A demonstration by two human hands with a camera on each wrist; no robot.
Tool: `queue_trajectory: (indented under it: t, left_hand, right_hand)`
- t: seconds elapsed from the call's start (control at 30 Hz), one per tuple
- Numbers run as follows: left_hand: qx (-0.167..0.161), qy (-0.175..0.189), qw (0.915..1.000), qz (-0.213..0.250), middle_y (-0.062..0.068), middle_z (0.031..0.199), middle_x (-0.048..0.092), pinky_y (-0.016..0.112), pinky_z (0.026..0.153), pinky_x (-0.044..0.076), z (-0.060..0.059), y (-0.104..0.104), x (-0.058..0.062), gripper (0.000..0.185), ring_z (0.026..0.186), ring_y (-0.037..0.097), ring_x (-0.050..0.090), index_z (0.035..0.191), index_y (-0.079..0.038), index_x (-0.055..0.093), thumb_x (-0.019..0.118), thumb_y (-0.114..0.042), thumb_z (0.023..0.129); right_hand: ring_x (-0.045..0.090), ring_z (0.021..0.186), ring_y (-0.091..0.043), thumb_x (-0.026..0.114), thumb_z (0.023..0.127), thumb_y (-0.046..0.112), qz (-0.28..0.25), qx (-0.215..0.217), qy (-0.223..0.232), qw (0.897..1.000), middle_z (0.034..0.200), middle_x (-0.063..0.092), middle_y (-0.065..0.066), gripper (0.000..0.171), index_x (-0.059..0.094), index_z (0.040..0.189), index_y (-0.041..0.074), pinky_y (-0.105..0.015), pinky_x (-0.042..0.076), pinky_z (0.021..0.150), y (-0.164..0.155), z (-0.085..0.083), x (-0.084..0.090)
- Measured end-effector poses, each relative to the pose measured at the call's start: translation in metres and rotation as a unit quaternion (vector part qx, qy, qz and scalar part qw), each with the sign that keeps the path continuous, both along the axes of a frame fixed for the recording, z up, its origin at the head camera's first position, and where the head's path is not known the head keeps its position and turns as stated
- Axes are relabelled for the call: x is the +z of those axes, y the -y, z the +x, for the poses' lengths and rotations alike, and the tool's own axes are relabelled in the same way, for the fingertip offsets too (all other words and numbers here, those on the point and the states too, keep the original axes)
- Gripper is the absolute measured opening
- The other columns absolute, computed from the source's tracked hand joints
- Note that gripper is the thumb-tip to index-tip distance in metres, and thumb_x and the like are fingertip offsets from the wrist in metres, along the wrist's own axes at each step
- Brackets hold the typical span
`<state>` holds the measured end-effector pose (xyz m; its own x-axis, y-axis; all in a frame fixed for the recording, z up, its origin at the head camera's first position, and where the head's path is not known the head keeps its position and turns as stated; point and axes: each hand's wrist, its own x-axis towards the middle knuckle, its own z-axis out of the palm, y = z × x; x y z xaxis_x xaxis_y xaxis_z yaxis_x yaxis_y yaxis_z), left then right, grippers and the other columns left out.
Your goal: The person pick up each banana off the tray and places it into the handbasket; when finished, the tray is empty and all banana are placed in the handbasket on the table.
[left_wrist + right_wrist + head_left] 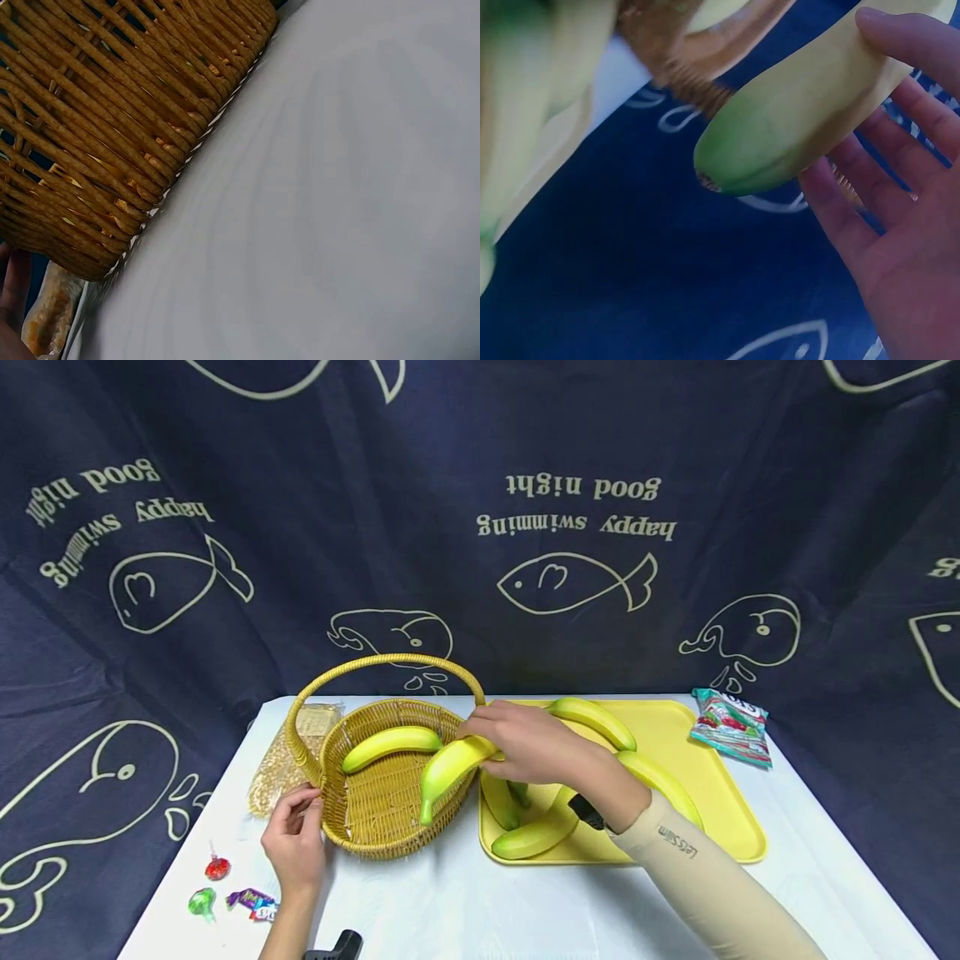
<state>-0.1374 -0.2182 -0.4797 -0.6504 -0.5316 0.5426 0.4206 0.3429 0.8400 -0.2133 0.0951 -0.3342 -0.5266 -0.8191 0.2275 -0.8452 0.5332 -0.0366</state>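
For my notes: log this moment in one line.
right hand: holds banana over basket | left hand: on basket rim

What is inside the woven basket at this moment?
One banana lies inside the basket. A second banana, held by the right hand, rests across its rim. The floor under both is hidden.
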Motion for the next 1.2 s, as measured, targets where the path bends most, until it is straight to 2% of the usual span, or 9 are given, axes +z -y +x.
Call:
queue_trajectory:
  t: [0.1,0.33,0.5,0.6,0.73,0.83,0.97,1.1,1.2]
  left_hand:
    - [0.003,0.003,1.0,-0.005,0.025,0.101,0.064,0.013,0.071,0.049,-0.001,0.001,-0.003,0.011,0.088,0.015,0.064,0.093,0.013,0.065,0.058,0.013,0.085]
    - [0.006,-0.002,1.0,0.007,0.018,0.104,0.065,0.013,0.07,0.049,-0.013,0.011,-0.03,0.011,0.089,0.01,0.064,0.094,0.01,0.067,0.06,0.011,0.085]
    - [-0.008,-0.005,0.9998,0.019,0.016,0.105,0.065,0.015,0.07,0.05,-0.014,0.011,-0.033,0.011,0.09,0.011,0.065,0.094,0.011,0.067,0.061,0.01,0.086]
    - [0.002,-0.002,0.9999,0.012,0.014,0.105,0.066,0.014,0.07,0.049,-0.012,0.015,-0.031,0.011,0.09,0.012,0.065,0.094,0.009,0.067,0.061,0.009,0.086]
    - [0.011,0.001,0.9999,0.006,0.012,0.106,0.066,0.013,0.069,0.049,-0.013,0.021,-0.027,0.012,0.091,0.013,0.065,0.094,0.008,0.068,0.06,0.008,0.086]
    - [0.009,0.005,1.0,0.001,0.014,0.104,0.066,0.013,0.069,0.049,-0.009,0.016,-0.016,0.011,0.09,0.013,0.065,0.094,0.01,0.067,0.059,0.009,0.086]
    - [0.006,0.003,1.0,0.001,0.019,0.102,0.065,0.014,0.069,0.049,-0.001,0.007,-0.004,0.011,0.089,0.015,0.065,0.092,0.012,0.066,0.057,0.012,0.085]
    - [-0.004,-0.002,1.0,0.008,0.021,0.103,0.064,0.014,0.069,0.05,-0.001,0.002,-0.002,0.011,0.089,0.015,0.065,0.092,0.012,0.066,0.058,0.013,0.085]
    - [-0.006,-0.008,0.9999,0.011,0.021,0.102,0.065,0.013,0.07,0.049,-0.002,0.003,-0.002,0.011,0.088,0.014,0.065,0.091,0.011,0.067,0.057,0.013,0.084]
  right_hand:
    - [0.051,0.104,-0.013,0.073,0.08,0.022,0.02,0.002,0.002,1.0,0.113,0.057,0.009,0.043,0.061,0.122,0.021,-0.03,0.046,0.087,0.023,-0.003,0.002]
    - [0.054,0.103,-0.015,0.077,0.077,0.023,0.064,-0.012,0.016,0.998,0.114,0.059,0.007,0.045,0.06,0.119,0.021,-0.031,0.047,0.081,0.073,-0.02,-0.006]
    - [0.057,0.099,-0.012,0.078,0.077,0.02,0.096,-0.023,0.047,0.994,0.116,0.058,0.007,0.053,0.059,0.126,0.022,-0.029,0.048,0.079,0.099,-0.031,-0.009]
    - [0.056,0.097,-0.01,0.077,0.078,0.014,0.112,-0.028,0.069,0.991,0.113,0.059,0.008,0.05,0.061,0.124,0.023,-0.026,0.047,0.079,0.115,-0.037,-0.009]
    - [0.052,0.087,-0.009,0.079,0.077,0.012,0.131,-0.059,0.108,0.984,0.099,0.057,0.009,0.037,0.062,0.108,0.025,-0.025,0.044,0.073,0.138,-0.049,-0.011]
    - [0.05,0.08,-0.011,0.079,0.076,0.01,0.155,-0.092,0.147,0.973,0.09,0.056,0.008,0.031,0.059,0.096,0.024,-0.026,0.044,0.067,0.153,-0.055,-0.016]
    - [0.052,0.08,-0.011,0.083,0.073,0.012,0.191,-0.115,0.181,0.958,0.087,0.057,0.008,0.032,0.061,0.093,0.022,-0.026,0.046,0.066,0.164,-0.057,-0.023]
    - [0.054,0.079,-0.011,0.089,0.067,0.019,0.203,-0.138,0.182,0.952,0.084,0.058,0.008,0.036,0.061,0.09,0.02,-0.026,0.048,0.066,0.166,-0.061,-0.033]
    - [0.055,0.078,-0.011,0.09,0.066,0.021,0.206,-0.149,0.166,0.953,0.084,0.06,0.007,0.036,0.062,0.088,0.02,-0.027,0.049,0.067,0.17,-0.064,-0.041]
